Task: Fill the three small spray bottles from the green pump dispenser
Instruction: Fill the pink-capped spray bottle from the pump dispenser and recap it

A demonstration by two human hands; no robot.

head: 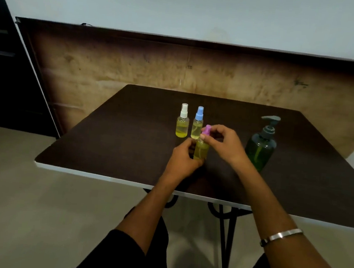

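Note:
Three small clear spray bottles hold yellow liquid. The white-capped bottle [182, 123] and the blue-capped bottle [197, 124] stand side by side on the dark table [110, 144]. In front of them, my left hand [183, 158] grips the body of the third bottle [201, 150]. My right hand [221, 141] pinches its purple spray cap [207, 130] from the right. The green pump dispenser [261, 146] with a dark pump head stands to the right of my hands, partly behind my right wrist.
The table's white front edge [102, 177] runs close to my body, with black metal legs [228, 236] below. A brown wooden panel [135, 65] backs the table. Grey floor lies to the left.

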